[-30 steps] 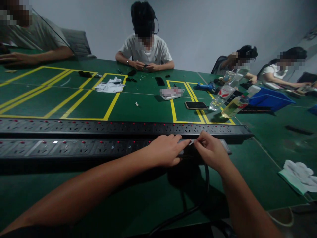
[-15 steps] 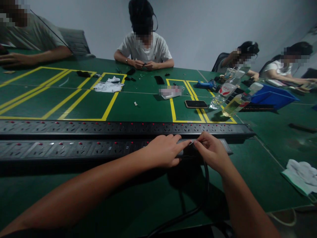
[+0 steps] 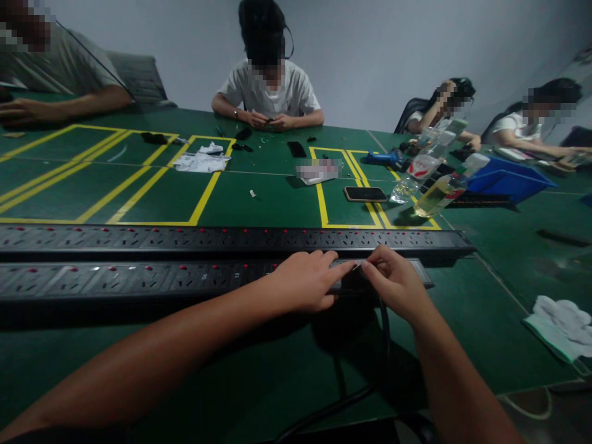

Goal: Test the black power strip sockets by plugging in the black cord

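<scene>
Left grip (image 3: 306,282) on "13" strip (image 3: 157,279)

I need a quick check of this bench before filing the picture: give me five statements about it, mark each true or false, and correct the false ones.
1. The left hand touches the nearer socket strip. True.
2. The right hand wears a white glove. False: it is bare.
3. A black cable curves down from below the right hand. True.
4. The phone lies in the blue bin. False: it lies on the green table.
5. The farther socket strip ends farther right than the nearer one. True.
</scene>
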A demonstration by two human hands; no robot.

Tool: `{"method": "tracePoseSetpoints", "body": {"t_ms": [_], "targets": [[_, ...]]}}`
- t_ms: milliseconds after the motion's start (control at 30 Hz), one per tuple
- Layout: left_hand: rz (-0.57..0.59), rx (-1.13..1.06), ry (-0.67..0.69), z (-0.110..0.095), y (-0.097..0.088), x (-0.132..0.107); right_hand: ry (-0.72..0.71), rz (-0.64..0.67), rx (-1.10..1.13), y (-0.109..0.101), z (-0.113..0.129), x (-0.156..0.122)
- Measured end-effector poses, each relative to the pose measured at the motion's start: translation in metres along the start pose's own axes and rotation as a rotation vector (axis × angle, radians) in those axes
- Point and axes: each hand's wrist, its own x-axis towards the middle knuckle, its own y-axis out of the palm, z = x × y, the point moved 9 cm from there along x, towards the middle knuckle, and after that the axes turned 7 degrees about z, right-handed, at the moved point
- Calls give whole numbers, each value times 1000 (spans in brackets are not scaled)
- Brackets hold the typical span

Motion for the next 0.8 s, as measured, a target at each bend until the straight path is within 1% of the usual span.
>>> {"method": "tracePoseSetpoints", "body": {"t_ms": [167, 267, 300, 333, 433, 467, 500, 567, 633, 667, 733, 800], "targets": [[-6, 5, -5, -1, 0, 0, -19, 64, -31, 4, 7, -4], [2, 6, -18, 0, 1, 1, -18, 53, 47, 2, 13, -5], [10, 6, -24, 0, 1, 1, -18, 23, 93, -3, 16, -5], [20, 7, -27, 0, 2, 2, -18, -33, 146, -13, 18, -6], [45, 11, -23, 0, 3, 3, -16, -296, 293, -53, 28, -14], [50, 11, -19, 0, 2, 2, -19, -340, 315, -62, 32, -15], [54, 9, -16, 0, 1, 1, -18, -310, 317, -63, 38, -14], [68, 9, -18, 3, -3, -5, -16, -148, 282, -51, 49, -5], [99, 20, -35, 7, -6, -13, -17, -1, 229, -30, 54, 3], [119, 30, -55, 10, -7, -17, -15, 52, 203, -19, 55, 7], [147, 43, -103, 18, -10, -24, -8, 123, 164, 0, 51, 12], [150, 55, -106, 22, -12, -27, -7, 144, 123, 14, 46, 15]]}}
